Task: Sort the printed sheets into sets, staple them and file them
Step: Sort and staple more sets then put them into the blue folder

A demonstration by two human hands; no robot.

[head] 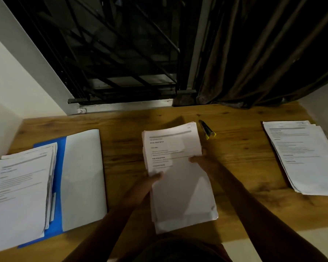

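A stack of printed sheets (178, 178) lies in the middle of the wooden table (125, 148). My left hand (144, 188) grips the stack's left edge, thumb on top. My right hand (203, 161) grips its right edge, thumb on the top sheet. A black and yellow stapler (206, 129) lies just beyond the stack's far right corner. On the left an open blue folder (59, 186) holds a pile of sheets (21, 191) on its left side, and its pale inner flap (82, 178) lies open to the right. Another pile of printed sheets (303, 157) rests at the table's right.
A window with a dark metal grille (121, 59) stands behind the table, with a dark curtain (263, 53) to its right. White walls close in on the left and far right. My dark clothing (178, 250) shows at the table's near edge.
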